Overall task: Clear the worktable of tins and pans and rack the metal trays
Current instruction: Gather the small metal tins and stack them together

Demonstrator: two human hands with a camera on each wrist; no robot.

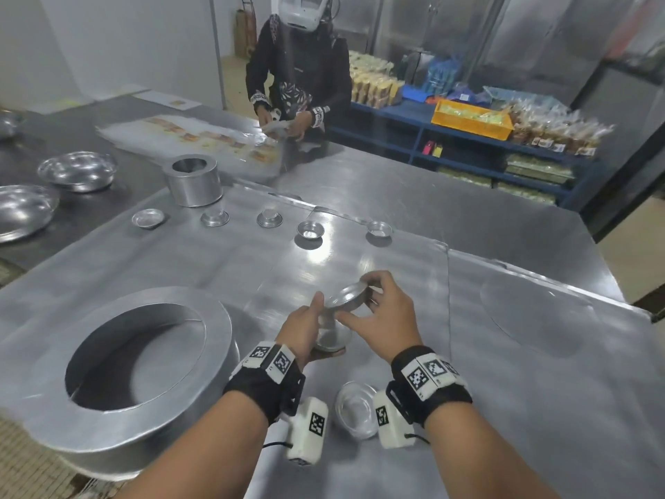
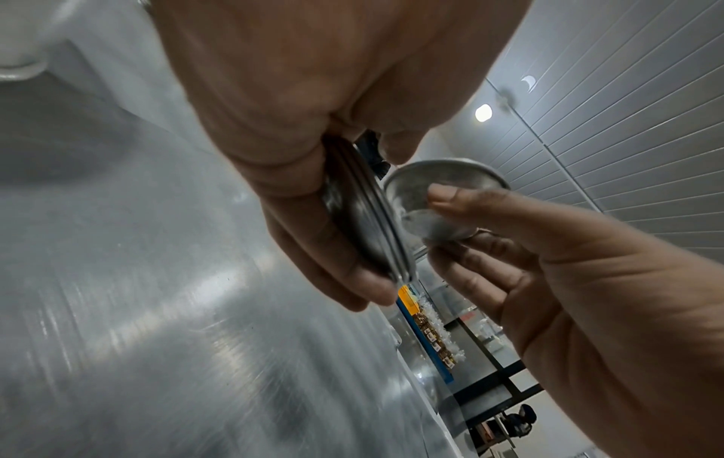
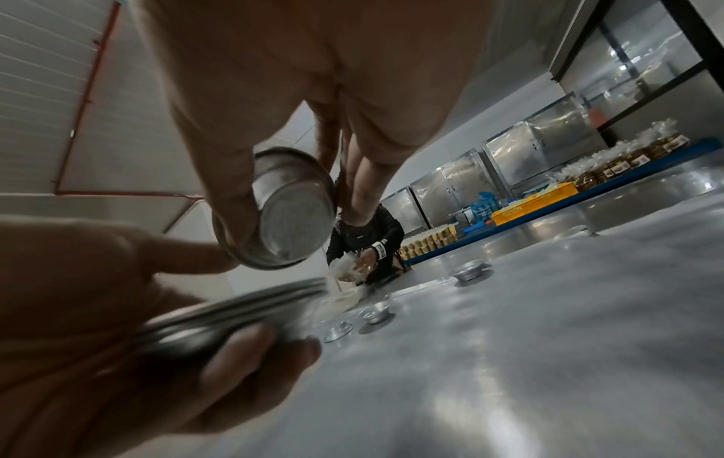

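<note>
right hand (image 1: 385, 316) pinching one small tin (image 1: 347, 298) by its rim; left hand (image 1: 300, 329) grasping a stack of tins (image 1: 333, 336), above the table (image 1: 503, 354) centre.

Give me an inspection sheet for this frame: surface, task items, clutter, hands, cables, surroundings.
Surface: steel worktable, bare metal with glare.
Task items: five small tins in a row at the far side; one tin near the wrists; tall tin; big ring pan at left; bowls on the dark counter.
Clutter: sheet with pastries at the far end.
Hands: left hand grips a stack of tins; right hand pinches one tin, bottom up, above the stack.
Cables: thin cords at the wrist cameras.
Surroundings: second person across the table; blue shelf of packaged goods; steel cabinets.
</note>
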